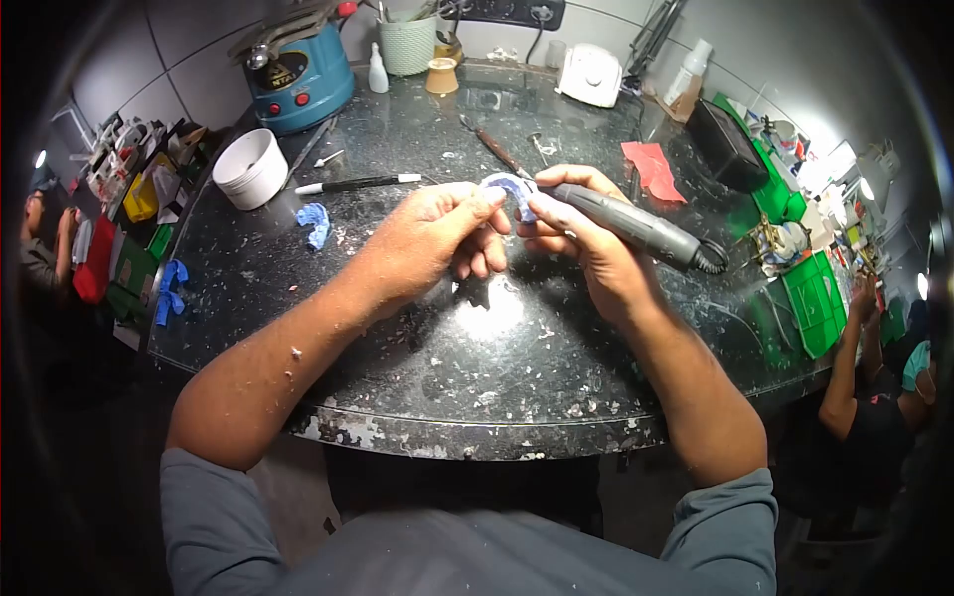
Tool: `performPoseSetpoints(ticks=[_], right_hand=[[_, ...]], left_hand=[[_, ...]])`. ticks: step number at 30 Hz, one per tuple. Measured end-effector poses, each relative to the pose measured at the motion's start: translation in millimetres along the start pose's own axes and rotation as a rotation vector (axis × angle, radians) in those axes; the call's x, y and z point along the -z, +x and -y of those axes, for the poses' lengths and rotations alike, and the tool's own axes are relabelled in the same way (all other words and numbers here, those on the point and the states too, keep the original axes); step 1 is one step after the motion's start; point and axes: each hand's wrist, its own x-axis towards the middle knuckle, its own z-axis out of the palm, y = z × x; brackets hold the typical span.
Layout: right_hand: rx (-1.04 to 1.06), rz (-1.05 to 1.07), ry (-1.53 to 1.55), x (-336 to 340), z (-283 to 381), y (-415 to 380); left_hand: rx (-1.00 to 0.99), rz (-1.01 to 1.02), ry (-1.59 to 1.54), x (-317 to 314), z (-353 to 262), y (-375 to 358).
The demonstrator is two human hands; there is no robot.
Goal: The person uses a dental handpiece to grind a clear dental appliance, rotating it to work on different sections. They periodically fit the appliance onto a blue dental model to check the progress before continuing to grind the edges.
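Observation:
My left hand (447, 230) pinches one end of a small curved blue-and-white piece (519, 189) between thumb and fingers. Wrapped round a grey handpiece (636, 224) is my right hand (591, 228), its fingertips close to the other side of the curved piece. The handpiece's tip is hidden by the fingers and the piece; a coiled cord hangs from its back end. Another curved blue piece (314, 224) lies on the dark speckled table (417, 368), left of my left hand. A black-and-white pen (358, 184) lies just beyond my left forearm.
A white cup (250, 169) and a blue machine (298, 79) stand at the back left. A brown-handled tool (494, 147) lies behind my hands. Red paper (653, 171), a black box (727, 144) and a green tray (815, 303) are at right. People sit at both far sides.

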Motion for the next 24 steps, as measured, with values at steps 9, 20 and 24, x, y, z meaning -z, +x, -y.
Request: performPoseSetpoints(ticks=[9,20,24], right_hand=[[0.053,0.025,-0.156,-7.3,-4.3,-1.5],[0.14,-0.019,-0.228,-9.0,-0.8,-4.7],[0.087,0.017,-0.139,-7.3,-2.4,-2.4]], left_hand=[[-0.036,-0.008,0.055,5.6,8.9,5.7],[-0.095,0.037,0.017,-5.8,4.5,2.6],[-0.088,0.029,0.044,-5.9,2.1,0.6]])
